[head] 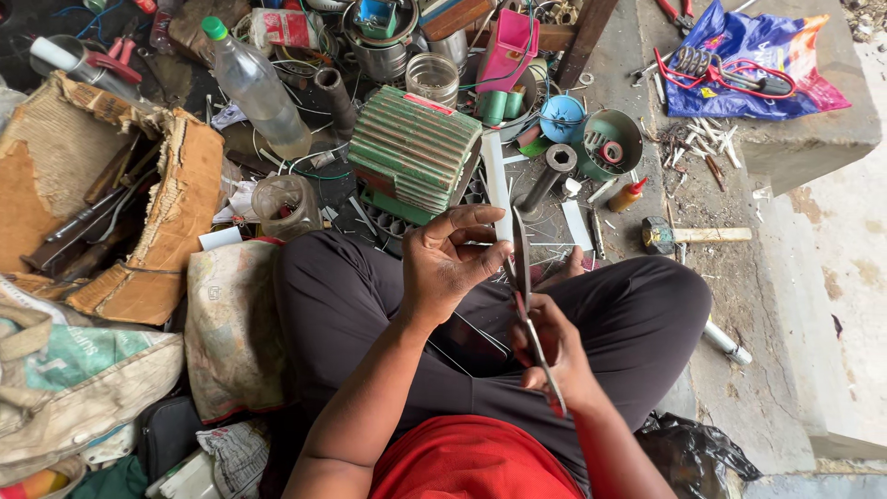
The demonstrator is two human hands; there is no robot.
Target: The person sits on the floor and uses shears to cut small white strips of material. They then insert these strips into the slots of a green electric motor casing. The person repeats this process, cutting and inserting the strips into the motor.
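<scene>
Above the crossed legs, the left hand [443, 263] pinches a thin white strip [511, 242] between closed fingers [480, 222], while the right hand [552, 356] grips scissors [527, 296], whose blades meet the strip just below those fingers. Beyond them sits a green ribbed motor housing [411, 148].

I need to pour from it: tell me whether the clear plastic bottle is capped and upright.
Capped but not upright: the clear plastic bottle lies tilted on the clutter, its green cap on.
</scene>
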